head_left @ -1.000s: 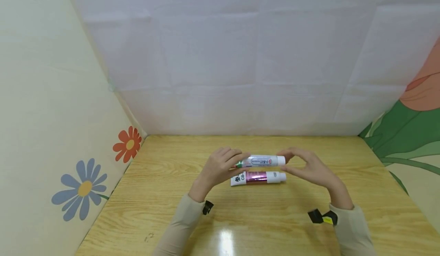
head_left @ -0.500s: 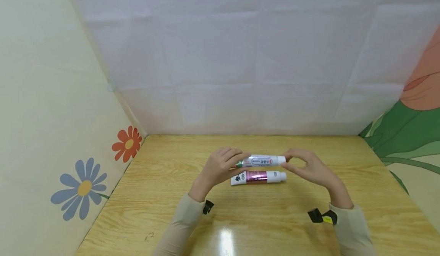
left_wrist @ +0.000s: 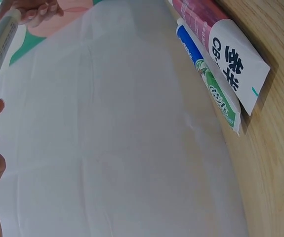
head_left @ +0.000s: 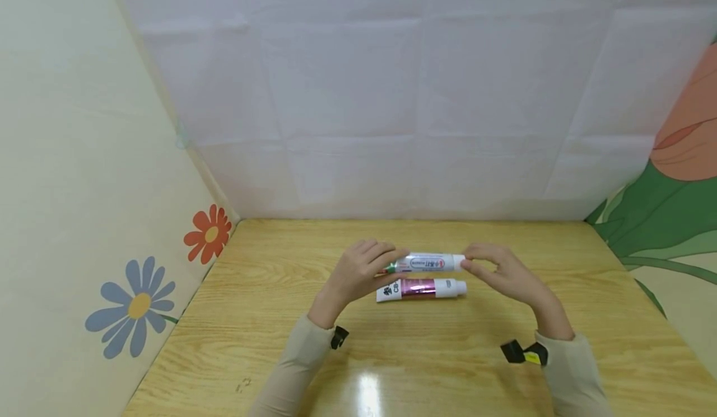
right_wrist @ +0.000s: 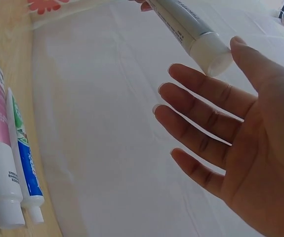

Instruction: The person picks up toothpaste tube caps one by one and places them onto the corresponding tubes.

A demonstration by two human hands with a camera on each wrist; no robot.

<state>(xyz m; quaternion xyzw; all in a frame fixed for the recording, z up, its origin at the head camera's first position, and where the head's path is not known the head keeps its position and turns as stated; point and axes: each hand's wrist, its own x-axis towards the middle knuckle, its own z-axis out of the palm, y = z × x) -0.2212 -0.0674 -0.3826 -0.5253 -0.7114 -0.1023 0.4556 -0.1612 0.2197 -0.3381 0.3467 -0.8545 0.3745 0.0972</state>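
Note:
My left hand (head_left: 354,274) grips the flat end of a white toothpaste tube (head_left: 430,262), raised above the table and lying level, cap to the right. Near that white cap (right_wrist: 215,55) is my right hand (head_left: 508,275), thumb on one side and fairly straight fingers on the other; whether it touches the cap is hard to tell. Below, a pink and white tube (head_left: 419,288) lies on the table. Beside it both wrist views show a smaller blue and green toothpaste tube (left_wrist: 208,79), hidden in the head view.
The wooden table (head_left: 269,367) runs back to a white cloth (head_left: 347,93). A flower-printed panel (head_left: 67,218) stands at the left, and another leafy one (head_left: 672,218) at the right. Both wrists carry small black devices.
My right hand has shifted slightly right, from around the cap to its very end. The left hand and the raised tube have barely moved; the pink tube lies where it was.

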